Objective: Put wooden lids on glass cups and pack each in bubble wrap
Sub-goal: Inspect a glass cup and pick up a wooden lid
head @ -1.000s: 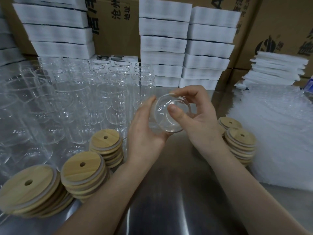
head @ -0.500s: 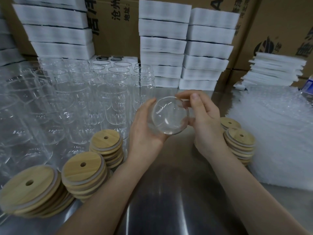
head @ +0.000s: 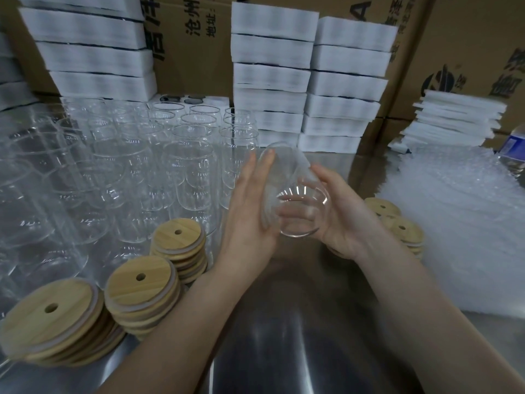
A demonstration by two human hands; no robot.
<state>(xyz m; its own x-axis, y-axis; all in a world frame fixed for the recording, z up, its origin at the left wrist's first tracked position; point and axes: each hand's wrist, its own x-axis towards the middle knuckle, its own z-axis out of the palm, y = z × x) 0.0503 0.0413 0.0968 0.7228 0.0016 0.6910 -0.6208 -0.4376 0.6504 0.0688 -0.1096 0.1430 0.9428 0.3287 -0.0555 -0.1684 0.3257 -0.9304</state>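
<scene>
A clear glass cup (head: 295,194) is held above the middle of the steel worktop (head: 284,336), tilted so that its thick base faces the camera and its mouth points away toward the far edge. The left hand (head: 250,211) lies flat along the cup's left side, fingers straight and pointing away, palm pressed to the glass. The right hand (head: 338,211) cups it from the right and from beneath, its fingers seen through the glass curled under the base. Both hands grasp the one cup between them; it carries no lid.

Toward the worktop's left edge stand rows of empty glass cups (head: 193,172), mouths up, reaching back to the far edge. In front of them, near the left front corner, three stacks of wooden lids (head: 139,285) sit side by side, each lid with a small hole. A further stack of lids (head: 400,226) sits just beside the right wrist, against a heap of bubble wrap (head: 454,223) along the right edge. White foam blocks (head: 272,78) and cardboard boxes (head: 454,38) rise behind the far edge.
</scene>
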